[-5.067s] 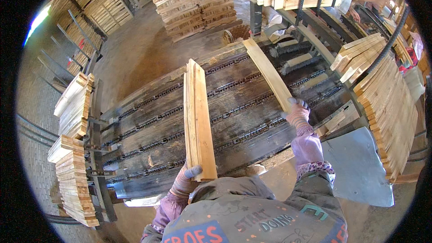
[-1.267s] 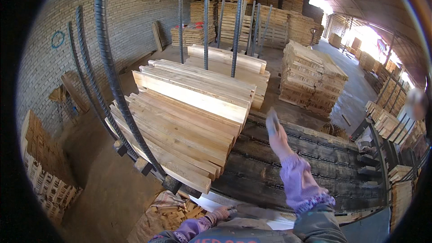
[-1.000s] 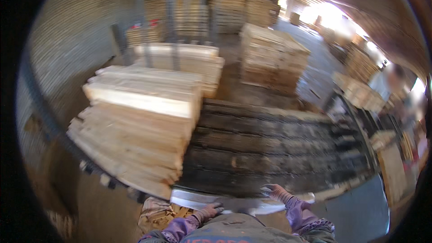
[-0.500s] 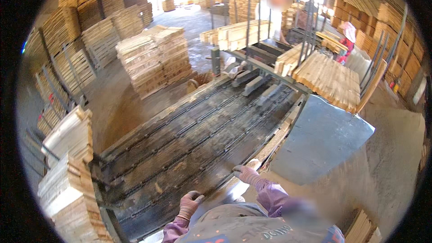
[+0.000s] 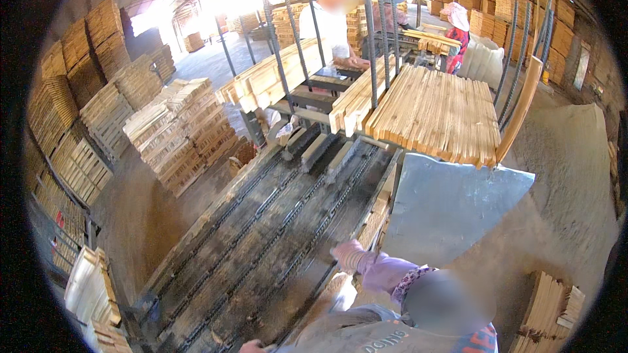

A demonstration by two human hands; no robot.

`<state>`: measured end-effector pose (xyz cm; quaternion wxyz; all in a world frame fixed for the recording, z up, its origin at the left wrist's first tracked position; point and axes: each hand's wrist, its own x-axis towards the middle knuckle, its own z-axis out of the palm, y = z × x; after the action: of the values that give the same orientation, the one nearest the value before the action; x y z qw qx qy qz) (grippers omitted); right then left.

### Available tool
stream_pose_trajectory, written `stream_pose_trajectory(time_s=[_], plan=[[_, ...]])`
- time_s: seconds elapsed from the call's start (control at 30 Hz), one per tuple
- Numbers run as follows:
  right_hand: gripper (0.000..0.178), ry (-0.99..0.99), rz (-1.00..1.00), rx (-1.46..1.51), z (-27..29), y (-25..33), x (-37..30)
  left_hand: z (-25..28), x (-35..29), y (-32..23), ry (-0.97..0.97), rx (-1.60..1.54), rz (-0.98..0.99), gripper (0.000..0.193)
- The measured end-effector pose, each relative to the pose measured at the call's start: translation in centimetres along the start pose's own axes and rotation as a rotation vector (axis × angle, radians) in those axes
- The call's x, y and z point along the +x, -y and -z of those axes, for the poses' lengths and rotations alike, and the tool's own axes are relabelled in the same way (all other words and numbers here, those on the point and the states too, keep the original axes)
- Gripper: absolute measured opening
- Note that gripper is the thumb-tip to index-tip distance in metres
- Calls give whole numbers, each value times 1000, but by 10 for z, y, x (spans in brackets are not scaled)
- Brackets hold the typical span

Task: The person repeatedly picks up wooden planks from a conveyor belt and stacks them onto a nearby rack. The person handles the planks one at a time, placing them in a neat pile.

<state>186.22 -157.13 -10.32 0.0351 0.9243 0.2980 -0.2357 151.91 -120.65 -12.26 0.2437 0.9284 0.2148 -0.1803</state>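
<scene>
My right hand (image 5: 348, 255), in a pinkish knit glove below a purple sleeve, reaches over the near right edge of a dark chain conveyor (image 5: 275, 222). Its fingers are smeared, and I see no board in it. Only a small part of my left hand (image 5: 252, 346) shows at the bottom edge, its fingers mostly cut off. Close to my right hand, a wooden rail (image 5: 376, 216) runs along the conveyor's side. Beyond the conveyor's far end, a row of wooden boards (image 5: 438, 114) lies on a metal rack, beside a smaller bundle of boards (image 5: 363, 95).
A grey metal sheet (image 5: 458, 202) slopes down right of the conveyor. Upright metal rods (image 5: 373, 46) stand around the rack. A person in white (image 5: 327, 26) works behind it; another in a pink head covering (image 5: 456, 16) is farther right. Board stacks (image 5: 180, 131) stand left, and more boards (image 5: 546, 307) lower right.
The view has swung left-to-right and nearer the rack boards. My left hand has dropped to the bottom edge. My right hand stays near the conveyor's edge, its arm more outstretched.
</scene>
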Motion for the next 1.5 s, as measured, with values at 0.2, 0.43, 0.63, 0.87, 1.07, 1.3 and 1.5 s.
stream_pose_trajectory(time_s=[0.2, 0.43, 0.63, 0.87, 1.07, 1.3, 1.5], plan=[[27, -27, 209, -40, -12, -26, 42, 19, -41, 50, 118, 373, 202, 51], [29, 102, 228, -9, -4, -33, 57, 17, -26, 48, 68, 382, 324, 50], [25, 42, 223, -2, -6, -34, 53, 15, -12, 53, 59, 387, 349, 49], [23, 36, 249, 7, -14, -35, 62, 4, -26, 75, 52, 384, 407, 47], [30, 29, 254, -36, -5, -27, 55, -20, -37, 101, 25, 349, 483, 46], [38, 55, 282, -64, 9, -22, 49, -48, -47, 120, 3, 313, 563, 45], [37, 119, 255, -77, 17, -15, 50, -60, -49, 129, -14, 294, 609, 44]])
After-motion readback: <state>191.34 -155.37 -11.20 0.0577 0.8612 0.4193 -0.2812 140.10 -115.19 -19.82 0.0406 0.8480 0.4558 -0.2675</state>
